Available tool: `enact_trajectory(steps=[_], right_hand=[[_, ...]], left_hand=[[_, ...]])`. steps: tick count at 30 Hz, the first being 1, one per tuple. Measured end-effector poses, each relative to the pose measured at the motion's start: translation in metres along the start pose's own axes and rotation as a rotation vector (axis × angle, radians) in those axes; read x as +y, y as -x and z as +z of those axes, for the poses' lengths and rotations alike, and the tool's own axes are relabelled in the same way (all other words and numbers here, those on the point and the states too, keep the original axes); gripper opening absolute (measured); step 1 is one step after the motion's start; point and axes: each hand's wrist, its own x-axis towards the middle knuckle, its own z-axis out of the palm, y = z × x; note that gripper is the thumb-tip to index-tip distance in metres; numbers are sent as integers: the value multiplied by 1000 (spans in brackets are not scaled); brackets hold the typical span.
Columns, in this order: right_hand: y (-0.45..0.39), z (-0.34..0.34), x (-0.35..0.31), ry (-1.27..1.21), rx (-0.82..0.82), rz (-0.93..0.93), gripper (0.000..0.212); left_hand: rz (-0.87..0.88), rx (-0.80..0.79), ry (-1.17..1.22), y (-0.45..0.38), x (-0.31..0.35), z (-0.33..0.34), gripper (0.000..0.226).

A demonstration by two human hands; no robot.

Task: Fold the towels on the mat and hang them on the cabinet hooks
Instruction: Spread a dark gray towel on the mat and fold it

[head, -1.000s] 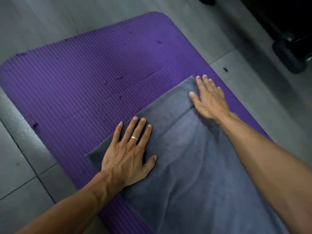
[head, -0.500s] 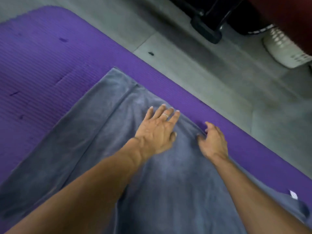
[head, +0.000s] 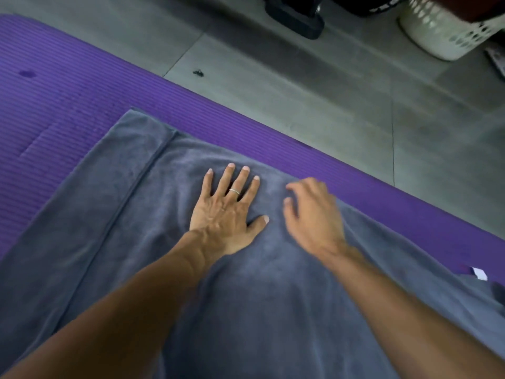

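the grey towel (head: 273, 296) lay spread across the purple mat (head: 68, 110), one long side already turned over into a strip on the left. the left hand (head: 226, 212) pressed flat on it, fingers straight and spread. the right hand (head: 311, 212) was blurred just beside it, fingers loosely bent, seemingly holding nothing. folding looked barely begun; hanging was all still to do. beyond the mat were floor tiles (head: 300, 86) and a white basket (head: 442, 31).
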Motion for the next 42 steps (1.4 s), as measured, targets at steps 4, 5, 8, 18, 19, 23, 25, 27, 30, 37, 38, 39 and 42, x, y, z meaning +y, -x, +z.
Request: enact_trajectory(steps=[4, 5, 8, 18, 19, 23, 25, 27, 30, 37, 38, 39, 42], right_hand=[[18, 10, 23, 103, -383, 68, 70], [12, 8, 38, 111, -417, 160, 71], [6, -9, 41, 164, -387, 220, 68], [171, -14, -138, -264, -174, -89, 46], [188, -13, -151, -298, -167, -80, 46], [236, -11, -175, -253, -227, -190, 49], [244, -8, -173, -180, -239, -225, 41], [248, -5, -169, -157, -219, -217, 29], [252, -6, -168, -125, -194, -213, 21], [283, -8, -138, -37, -123, -80, 30], [288, -7, -130, -29, -119, -74, 30], [294, -8, -121, -23, -111, -70, 30], [315, -16, -93, -32, -76, -38, 30]], left_hand=[[-10, -10, -28, -4, 2, 0, 81], [-17, -18, -23, -5, 1, 0, 81], [6, -57, 19, -3, 0, -7, 80], [100, 168, 118, 200, -62, -13, 68], [93, 139, 92, 224, -70, -11, 69], [17, -41, -44, 285, -101, -1, 73], [2, -91, -106, 293, -111, 0, 76], [3, -122, -137, 294, -115, -2, 76], [11, -135, -157, 294, -115, -5, 75], [143, -58, -126, 281, -68, -6, 69], [179, -62, -108, 277, -55, -2, 69], [198, -79, -99, 275, -45, 3, 69], [199, -107, -113, 279, -42, 15, 72]])
